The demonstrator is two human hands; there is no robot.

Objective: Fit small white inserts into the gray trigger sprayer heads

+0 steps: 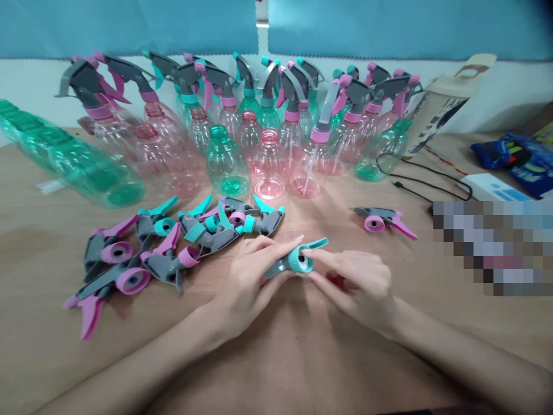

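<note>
Both of my hands meet over a grey spray trigger head with a teal collar (301, 259) and teal lever. My left hand (250, 282) grips its grey body between thumb and fingers, the collar's open end facing me. At the collar's rim, the index finger of my right hand (360, 285) presses by the white inner ring, while its thumb lies below. Something small and red (338, 281) shows under the right fingers, too blurred to name. Left of my hands lies a pile of pink and teal trigger heads (168, 262). One pink trigger head (375, 223) lies apart on the right.
Spray bottles stand at the back, several with triggers; a green bottle without one (227, 167) and a pink one (270, 173) are in front. Stacked green bottles (78, 161) lie left. A tumbler (440, 109), black cable (415, 187) and blue packet (518, 164) are right.
</note>
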